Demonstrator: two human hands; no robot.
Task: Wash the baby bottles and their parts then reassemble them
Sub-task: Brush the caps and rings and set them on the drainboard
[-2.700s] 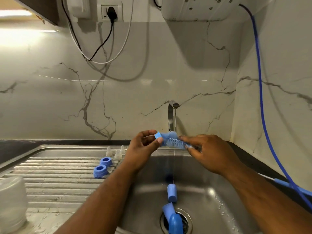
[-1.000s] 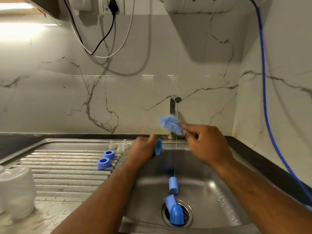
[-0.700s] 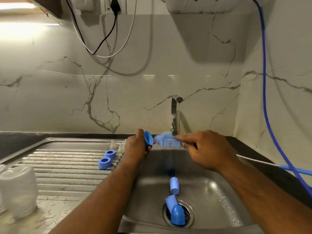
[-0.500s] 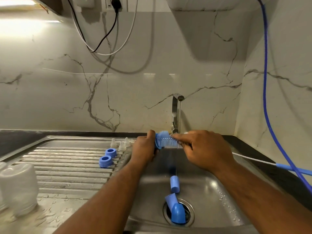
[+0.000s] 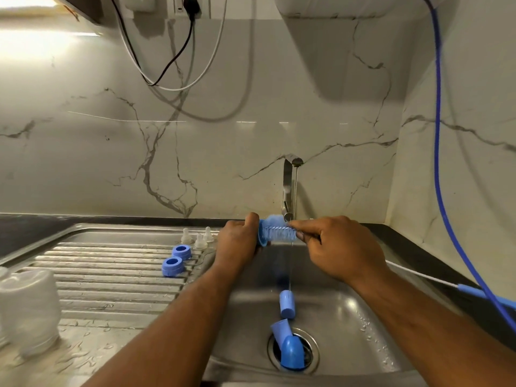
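Note:
Over the sink, my left hand [image 5: 237,244] grips a blue bottle cap [image 5: 262,233] with its open mouth facing right. My right hand [image 5: 337,247] pinches a blue bristle brush [image 5: 279,231] whose head is pushed into that cap, under a thin stream from the tap [image 5: 289,188]. Two more blue caps [image 5: 287,304] lie in the sink basin [image 5: 349,317], one cap [image 5: 290,350] over the drain. Two blue collar rings [image 5: 173,266] and three clear teats [image 5: 198,238] sit on the drainboard [image 5: 111,275]. Clear upturned bottles [image 5: 30,308] stand at the left edge.
A blue hose [image 5: 438,163] hangs down the right wall to the dark counter [image 5: 418,255]. A thin white rod with a blue end [image 5: 446,284] lies on that counter. Black and white cables [image 5: 173,65] hang from sockets above the marble backsplash.
My left hand brought the cap back up under the tap after lowering it, and my right hand pushed the brush head into the cap's mouth. The view shifted slightly downward.

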